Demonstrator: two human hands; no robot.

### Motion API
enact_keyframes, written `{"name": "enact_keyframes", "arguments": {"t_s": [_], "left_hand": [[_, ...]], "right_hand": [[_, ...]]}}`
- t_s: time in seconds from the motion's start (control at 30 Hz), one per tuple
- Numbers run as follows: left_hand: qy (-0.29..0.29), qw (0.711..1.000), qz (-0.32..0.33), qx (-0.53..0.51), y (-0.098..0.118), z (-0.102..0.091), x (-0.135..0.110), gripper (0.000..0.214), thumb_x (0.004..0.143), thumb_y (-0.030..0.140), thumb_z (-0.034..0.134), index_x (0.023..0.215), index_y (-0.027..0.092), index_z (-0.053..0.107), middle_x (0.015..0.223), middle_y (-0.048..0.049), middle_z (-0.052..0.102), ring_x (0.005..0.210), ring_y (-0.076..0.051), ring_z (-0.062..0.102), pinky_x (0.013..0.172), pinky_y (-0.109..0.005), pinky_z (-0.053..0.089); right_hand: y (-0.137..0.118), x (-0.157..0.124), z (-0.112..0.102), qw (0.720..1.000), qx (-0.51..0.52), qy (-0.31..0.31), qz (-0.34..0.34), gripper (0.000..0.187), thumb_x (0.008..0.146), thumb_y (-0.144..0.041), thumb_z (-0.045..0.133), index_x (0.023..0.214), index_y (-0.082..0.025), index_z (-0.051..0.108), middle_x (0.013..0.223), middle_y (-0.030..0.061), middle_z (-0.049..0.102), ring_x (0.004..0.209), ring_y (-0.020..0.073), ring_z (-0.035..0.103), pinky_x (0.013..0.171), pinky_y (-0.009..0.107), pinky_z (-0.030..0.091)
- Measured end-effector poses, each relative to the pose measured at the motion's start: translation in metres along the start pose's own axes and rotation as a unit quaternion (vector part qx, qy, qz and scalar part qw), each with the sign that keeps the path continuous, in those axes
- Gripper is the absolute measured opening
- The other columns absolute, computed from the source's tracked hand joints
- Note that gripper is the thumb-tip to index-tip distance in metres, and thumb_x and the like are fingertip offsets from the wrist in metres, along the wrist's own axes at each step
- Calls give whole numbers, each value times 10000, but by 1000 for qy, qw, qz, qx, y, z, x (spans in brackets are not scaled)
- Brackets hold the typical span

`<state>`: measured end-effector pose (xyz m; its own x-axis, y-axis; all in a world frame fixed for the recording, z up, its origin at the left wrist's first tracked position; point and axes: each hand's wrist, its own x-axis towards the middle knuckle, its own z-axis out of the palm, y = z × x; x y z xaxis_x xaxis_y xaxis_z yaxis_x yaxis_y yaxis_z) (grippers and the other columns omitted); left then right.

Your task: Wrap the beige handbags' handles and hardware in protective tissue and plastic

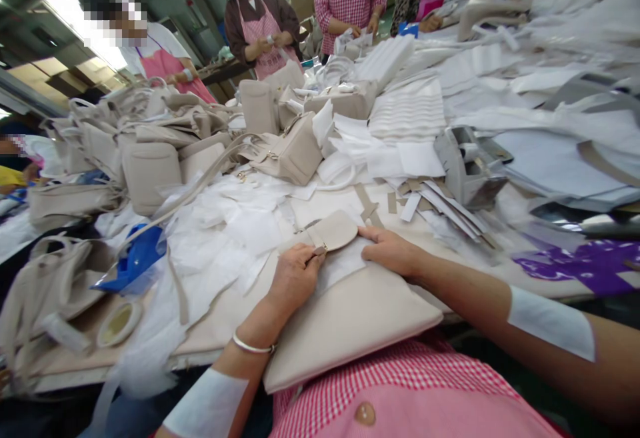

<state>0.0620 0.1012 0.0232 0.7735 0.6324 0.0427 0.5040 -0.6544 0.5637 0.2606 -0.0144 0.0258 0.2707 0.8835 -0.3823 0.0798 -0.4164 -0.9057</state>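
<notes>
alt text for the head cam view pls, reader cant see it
A person's left hand pinches the rounded flap of a beige handbag lying in front of them, while the right hand rests flat on it. Around it lie white paper sheets and piled beige bags; workers in aprons stand opposite.

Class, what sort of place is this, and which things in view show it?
Probably a handbag workshop: heaps of matching beige handbags, loose white wrapping paper, aproned workers, and a flap bag held by the left hand.
</notes>
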Motion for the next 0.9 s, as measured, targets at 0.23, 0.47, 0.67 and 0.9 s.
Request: {"name": "enact_keyframes", "arguments": {"t_s": [0.23, 0.47, 0.67, 0.9], "left_hand": [[-29, 999, 20, 27, -2, 1, 0, 175, 900, 179, 568, 933, 206, 737, 914, -48, 697, 848, -174, 640, 808, -281, 505], [-33, 982, 94, 158, 0, 5, -4, 223, 942, 176, 481, 985, 173, 700, 994, -98, 670, 926, -205, 634, 857, -322, 510], [-38, 966, 143, 214, 1, 5, -4, 222, 955, 202, 466, 987, 163, 683, 949, -98, 651, 933, -218, 608, 852, -346, 495], [-60, 963, 144, 220, 5, -1, -1, 182, 947, 261, 517, 991, 194, 680, 976, -78, 663, 979, -241, 579, 911, -428, 427]], "right_hand": [[-2, -1, 2, 1000, 4, -11, 5, 732, 624, -120, 510, 1344, -225, 593, 1204, 36, 674, 880, 219, 652, 805, 286, 511], [0, -2, 2, 999, 34, -31, 25, 760, 621, -125, 491, 1368, -243, 559, 1178, 53, 663, 760, 198, 647, 647, 272, 517], [0, -3, 3, 999, 39, -26, 9, 748, 605, -115, 493, 1339, -230, 587, 1232, 53, 630, 896, 223, 640, 676, 258, 519], [5, -1, 2, 999, 23, -21, -12, 712, 607, -112, 502, 1298, -236, 624, 1159, 25, 672, 898, 211, 631, 744, 254, 508]]}}
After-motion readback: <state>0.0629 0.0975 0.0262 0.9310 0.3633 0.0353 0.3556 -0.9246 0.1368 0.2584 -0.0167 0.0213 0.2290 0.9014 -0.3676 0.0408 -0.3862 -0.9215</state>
